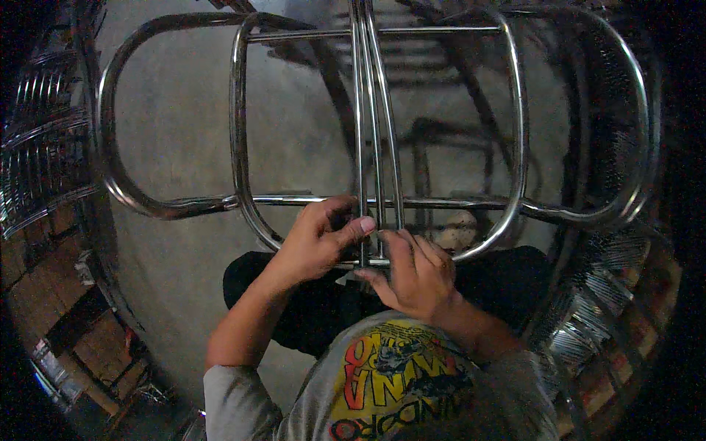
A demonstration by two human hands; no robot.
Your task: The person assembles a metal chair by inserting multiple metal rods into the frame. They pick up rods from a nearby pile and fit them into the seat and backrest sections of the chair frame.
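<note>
A shiny tubular metal frame point(522, 121), which looks like a chair frame, spreads across the view before me, with wide rounded loops at both sides. Three thin metal rods point(359, 110) run down its middle toward me, close together at the far end and fanned slightly apart nearer me. My left hand point(312, 239) is closed on the leftmost rod near its near end, thumb on top. Beside it, my right hand point(419, 275) is closed round the near end of the rods at the near crossbar point(379, 262). Its fingers partly hide the rod ends.
Stacks of shiny metal parts point(40, 158) line the left side, and more ribbed metal pieces point(588, 323) lie at the right. Dark metal frames stand beyond on the concrete floor point(176, 117). My dark-clad knees point(507, 275) are under the frame's near edge.
</note>
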